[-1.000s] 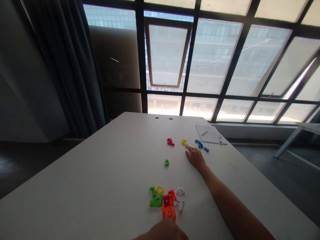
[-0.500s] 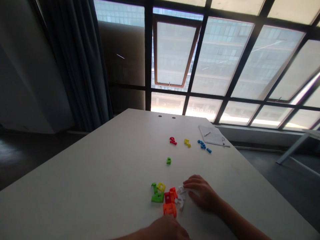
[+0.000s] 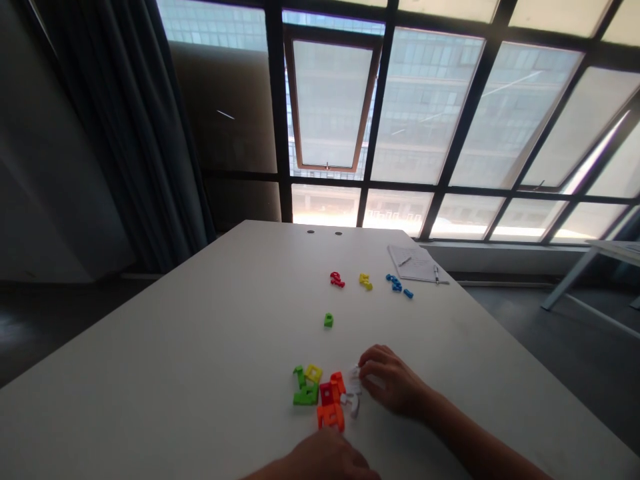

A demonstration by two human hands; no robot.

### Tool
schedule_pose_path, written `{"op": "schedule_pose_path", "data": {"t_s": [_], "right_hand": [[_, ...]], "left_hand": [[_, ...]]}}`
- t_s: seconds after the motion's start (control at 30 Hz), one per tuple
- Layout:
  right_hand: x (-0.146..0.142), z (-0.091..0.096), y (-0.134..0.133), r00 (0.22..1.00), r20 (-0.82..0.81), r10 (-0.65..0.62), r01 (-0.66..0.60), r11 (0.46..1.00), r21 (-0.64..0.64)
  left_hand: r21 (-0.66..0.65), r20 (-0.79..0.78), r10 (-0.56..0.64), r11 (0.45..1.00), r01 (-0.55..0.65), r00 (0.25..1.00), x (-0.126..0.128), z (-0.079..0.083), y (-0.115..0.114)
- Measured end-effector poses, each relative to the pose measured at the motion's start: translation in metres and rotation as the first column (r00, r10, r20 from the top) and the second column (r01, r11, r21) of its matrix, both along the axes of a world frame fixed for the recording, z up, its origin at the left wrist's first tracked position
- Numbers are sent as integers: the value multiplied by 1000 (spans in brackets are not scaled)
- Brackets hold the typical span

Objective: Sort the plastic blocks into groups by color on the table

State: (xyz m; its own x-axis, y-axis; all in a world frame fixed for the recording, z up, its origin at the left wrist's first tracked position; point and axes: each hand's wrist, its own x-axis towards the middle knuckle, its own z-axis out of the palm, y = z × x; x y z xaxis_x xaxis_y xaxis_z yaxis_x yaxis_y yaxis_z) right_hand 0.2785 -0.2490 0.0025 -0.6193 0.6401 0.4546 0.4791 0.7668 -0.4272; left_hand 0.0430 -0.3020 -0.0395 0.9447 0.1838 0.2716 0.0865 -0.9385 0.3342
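Note:
My right hand (image 3: 393, 381) is at the right of a small cluster of plastic pieces, its fingers curled and pinching a white plastic piece (image 3: 355, 381). Another white piece (image 3: 354, 405) lies just below it. At the bottom edge, the back of my left hand (image 3: 325, 458) shows beside an orange piece (image 3: 331, 417); its fingertips are hidden. A dark red piece (image 3: 327, 393) and a second orange piece (image 3: 338, 382) sit mid-cluster. To their left lie green pieces (image 3: 305, 396) and a yellow square piece (image 3: 313, 373) with a hole.
A lone green piece (image 3: 329, 320) sits farther up the white table (image 3: 210, 333). Beyond it are small groups of red pieces (image 3: 337, 280), yellow pieces (image 3: 366, 282) and blue pieces (image 3: 394, 283). Paper sheets (image 3: 417, 267) with pens lie near the right edge. Windows stand behind.
My right hand's fingers have closed in on the white piece. My left hand stays beside the orange piece. The whole view has shifted slightly, moving the scene left.

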Motion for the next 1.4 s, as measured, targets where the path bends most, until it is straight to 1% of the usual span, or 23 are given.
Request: {"op": "schedule_pose_path", "data": {"t_s": [0.07,0.17,0.3,0.4,0.53,0.63,0.7,0.77,0.83,0.9,1.07,1.3,1.4], "right_hand": [[0,-1,0,1000,5,-11,11,1000,-21],[0,-1,0,998,37,-58,60,997,-52],[-1,-1,2,988,63,-138,142,987,-69],[0,-3,7,971,61,-229,234,969,-78],[7,-12,21,926,55,-373,375,926,-48],[21,-17,36,898,77,-434,436,900,-12],[33,-19,46,869,83,-487,489,872,5],[45,-20,56,827,75,-557,560,829,-13],[54,-21,62,790,56,-611,614,787,-69],[60,-22,66,772,17,-635,632,764,-132],[64,-22,66,749,-73,-659,631,742,-226],[67,-20,65,756,-90,-648,601,743,-296],[69,-16,64,779,-72,-623,566,748,-346]], "left_hand": [[9,-8,4,1000,-4,1000,0,-1,0],[9,-19,13,1000,-13,1000,0,-1,0],[13,-18,17,1000,-17,1000,0,-2,-1],[21,-14,22,1000,-22,1000,0,-2,-1],[17,0,15,1000,-15,1000,0,-4,0],[20,16,4,1000,-5,1000,0,-6,0],[25,16,2,1000,-2,1000,0,-8,1],[27,12,-2,1000,2,1000,0,-10,1],[27,6,-7,1000,7,1000,0,-10,2],[27,1,-11,1000,11,1000,0,-10,2],[46,3,1,999,-1,1000,0,-10,1],[14,29,-2,1000,1,1000,0,-12,1],[14,19,-2,1000,2,1000,-1,-9,1]]}}
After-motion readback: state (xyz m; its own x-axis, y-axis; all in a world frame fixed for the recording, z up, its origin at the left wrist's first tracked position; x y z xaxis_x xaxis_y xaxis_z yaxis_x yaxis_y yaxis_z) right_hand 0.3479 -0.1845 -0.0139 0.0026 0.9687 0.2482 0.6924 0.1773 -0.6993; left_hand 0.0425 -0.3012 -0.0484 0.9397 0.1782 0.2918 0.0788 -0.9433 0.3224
